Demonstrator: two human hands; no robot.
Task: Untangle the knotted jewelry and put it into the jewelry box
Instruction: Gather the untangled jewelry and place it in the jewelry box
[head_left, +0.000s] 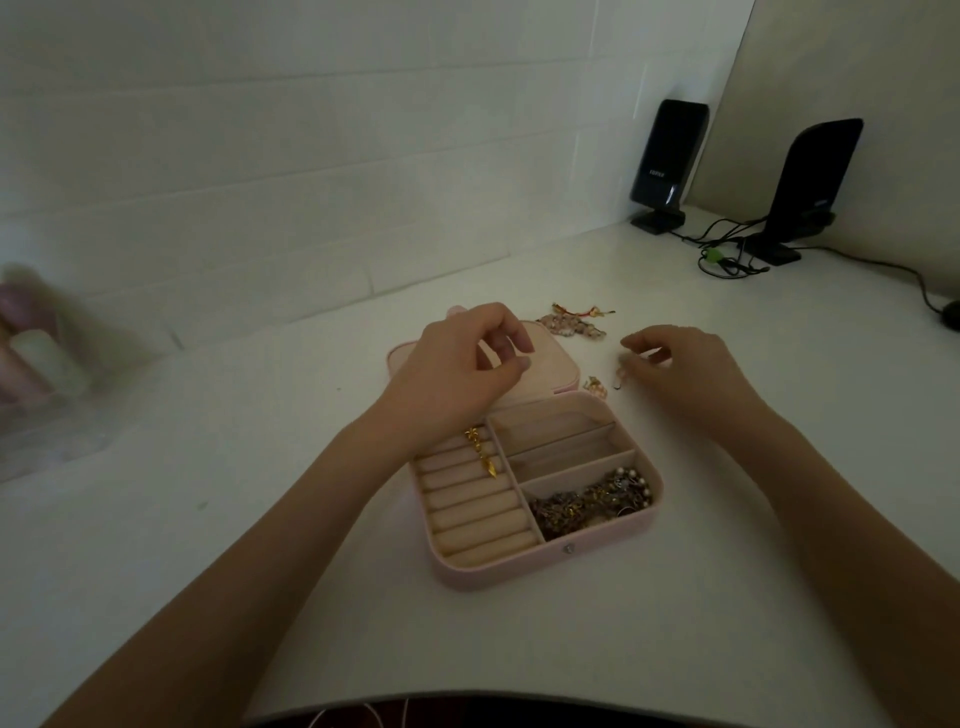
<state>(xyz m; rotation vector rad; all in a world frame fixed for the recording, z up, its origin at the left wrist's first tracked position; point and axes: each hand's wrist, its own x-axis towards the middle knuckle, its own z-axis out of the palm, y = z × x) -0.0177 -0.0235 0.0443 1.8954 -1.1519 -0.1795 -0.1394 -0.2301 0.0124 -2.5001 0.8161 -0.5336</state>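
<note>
A pale pink, rounded-corner jewelry box (540, 564) lies open at the centre of the frame on a white tabletop (260, 545), its flat lid (550, 371) folded back toward the wall. Its left half holds cream padded ring rolls (475, 512), with a gold leaf-shaped pendant piece (483, 457) lying across the upper rolls; its lower right compartment holds a tangled heap of dark chain with small pearls (592, 504), while the two compartments above it look bare. The left hand (457, 369) hovers above the hinge, fingers loosely curled and holding nothing visible. The right hand (685, 366), just right of the box, pinches a small pinkish earring-like piece (621, 375) between thumb and fingertips just above the table. A small gold item (595, 387) lies beside it. Further up, a pink-and-gold beaded cluster with a red thread (574, 323) rests on the table. Two black upright devices (670, 161) with cables stand at the upper right.
</note>
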